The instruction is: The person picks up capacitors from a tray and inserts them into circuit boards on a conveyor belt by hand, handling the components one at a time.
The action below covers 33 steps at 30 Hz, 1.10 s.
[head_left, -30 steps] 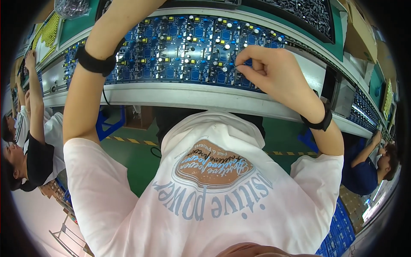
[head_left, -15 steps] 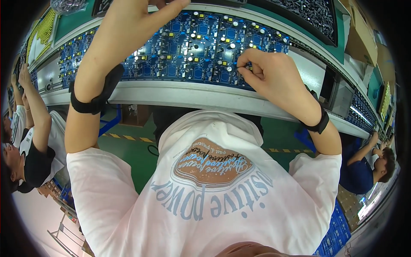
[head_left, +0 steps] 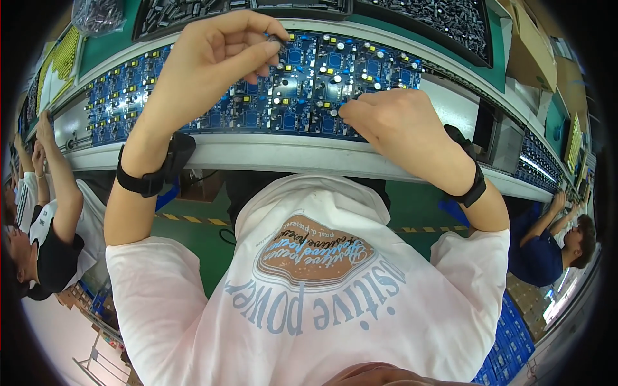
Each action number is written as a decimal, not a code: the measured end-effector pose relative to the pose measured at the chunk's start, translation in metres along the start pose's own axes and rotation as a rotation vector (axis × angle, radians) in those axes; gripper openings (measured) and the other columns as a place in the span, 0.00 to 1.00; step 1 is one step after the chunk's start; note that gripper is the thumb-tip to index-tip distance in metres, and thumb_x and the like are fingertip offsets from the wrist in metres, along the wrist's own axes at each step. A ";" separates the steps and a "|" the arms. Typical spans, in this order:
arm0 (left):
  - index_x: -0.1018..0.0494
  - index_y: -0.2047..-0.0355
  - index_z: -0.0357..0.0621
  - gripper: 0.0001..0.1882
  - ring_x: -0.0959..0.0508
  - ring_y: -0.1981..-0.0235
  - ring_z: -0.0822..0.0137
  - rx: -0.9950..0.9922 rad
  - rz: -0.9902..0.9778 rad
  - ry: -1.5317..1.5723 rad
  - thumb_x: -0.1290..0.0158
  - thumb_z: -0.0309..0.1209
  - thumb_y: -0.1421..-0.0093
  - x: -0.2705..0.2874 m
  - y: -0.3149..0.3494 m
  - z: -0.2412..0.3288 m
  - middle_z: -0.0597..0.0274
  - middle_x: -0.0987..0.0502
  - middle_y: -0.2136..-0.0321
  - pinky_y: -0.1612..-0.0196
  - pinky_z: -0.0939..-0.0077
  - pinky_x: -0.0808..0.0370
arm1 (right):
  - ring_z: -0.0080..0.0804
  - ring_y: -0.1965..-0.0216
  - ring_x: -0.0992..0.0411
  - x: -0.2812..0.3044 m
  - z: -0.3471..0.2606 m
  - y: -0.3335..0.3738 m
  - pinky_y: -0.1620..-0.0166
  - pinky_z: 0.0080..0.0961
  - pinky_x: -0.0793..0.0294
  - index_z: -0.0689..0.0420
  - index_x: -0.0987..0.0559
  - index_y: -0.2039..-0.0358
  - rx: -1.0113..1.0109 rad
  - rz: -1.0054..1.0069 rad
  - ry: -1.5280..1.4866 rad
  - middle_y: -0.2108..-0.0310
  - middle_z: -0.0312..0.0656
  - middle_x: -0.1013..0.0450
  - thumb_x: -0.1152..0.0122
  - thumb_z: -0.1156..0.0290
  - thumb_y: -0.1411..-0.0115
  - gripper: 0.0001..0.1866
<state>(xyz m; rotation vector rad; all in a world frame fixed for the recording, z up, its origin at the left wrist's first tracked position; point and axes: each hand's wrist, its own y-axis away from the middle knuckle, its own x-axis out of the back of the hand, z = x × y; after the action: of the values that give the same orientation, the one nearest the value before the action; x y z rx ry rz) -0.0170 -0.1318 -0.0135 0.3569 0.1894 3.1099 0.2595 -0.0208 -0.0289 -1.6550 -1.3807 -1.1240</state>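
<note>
A row of blue circuit boards (head_left: 293, 121) lies along the rail in front of me, set with small yellow blocks, silver cylinders and blue parts. Above the boards, the thumb and forefinger of my left hand (head_left: 222, 61) pinch a small dark component (head_left: 277, 41); its exact kind is hard to make out. My right hand (head_left: 402, 119) is closed, its fingertips down at the boards beside a silver-topped cylinder (head_left: 334, 112). Whatever those fingertips hold is hidden by the hand. Black straps circle both wrists.
Beyond the boards stand a black tray (head_left: 322, 11) of dark cylindrical parts and another black tray (head_left: 488, 48) heaped with small parts. A clear bag (head_left: 98, 16) lies far left, a cardboard box (head_left: 531, 55) far right. The metal rail (head_left: 290, 147) runs nearest me. Co-workers sit on both sides.
My left hand has come nearer and lower over the boards, bringing the pinched dark component into view. My right hand has shifted slightly left, its fingers turned down onto the boards.
</note>
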 end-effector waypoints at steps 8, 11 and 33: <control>0.21 0.46 0.37 0.14 0.16 0.61 0.72 0.066 -0.024 0.124 0.45 0.28 0.29 -0.001 0.005 -0.003 0.57 0.15 0.61 0.55 0.80 0.18 | 0.43 0.66 0.21 0.063 0.070 -0.046 0.61 0.30 0.21 0.64 0.18 0.61 -0.223 0.444 0.111 0.68 0.47 0.22 0.38 0.79 0.38 0.06; 0.21 0.46 0.37 0.14 0.15 0.60 0.71 0.089 -0.032 0.183 0.45 0.29 0.29 -0.002 -0.002 -0.003 0.56 0.15 0.61 0.54 0.79 0.18 | 0.51 0.63 0.24 0.073 0.089 -0.056 0.58 0.39 0.23 0.64 0.19 0.64 -0.160 0.441 0.169 0.68 0.50 0.24 0.36 0.78 0.44 0.07; 0.22 0.55 0.47 0.10 0.19 0.60 0.53 -0.434 0.042 -1.009 0.39 0.28 0.37 -0.012 -0.013 -0.012 0.62 0.21 0.55 0.58 0.66 0.20 | 0.22 0.65 0.20 0.041 0.061 -0.048 0.59 0.16 0.20 0.65 0.20 0.58 0.250 0.545 -1.507 0.64 0.40 0.20 0.39 0.82 0.34 0.05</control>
<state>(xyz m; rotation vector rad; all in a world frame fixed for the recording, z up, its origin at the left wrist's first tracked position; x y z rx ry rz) -0.0077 -0.1202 -0.0290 1.7610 -0.4818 2.4699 0.2263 0.0591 -0.0151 -2.4927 -1.4970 0.8352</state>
